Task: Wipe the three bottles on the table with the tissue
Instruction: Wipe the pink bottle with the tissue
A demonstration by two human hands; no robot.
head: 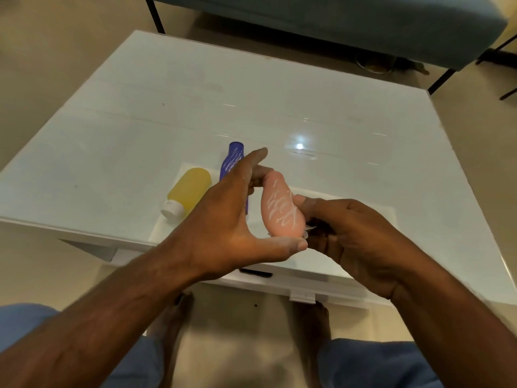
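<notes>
My left hand (223,219) holds the pink bottle (281,208) end to end above the surface's near edge; my right hand (349,236) pinches the tissue (307,229) against it. Risk: a loose grip lets the bottle slip while wiping.

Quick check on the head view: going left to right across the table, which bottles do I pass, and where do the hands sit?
yellow bottle → purple bottle → pink bottle. The left hand holds the pink bottle from its left side; the right hand is at its right, with a bit of tissue showing.
</notes>
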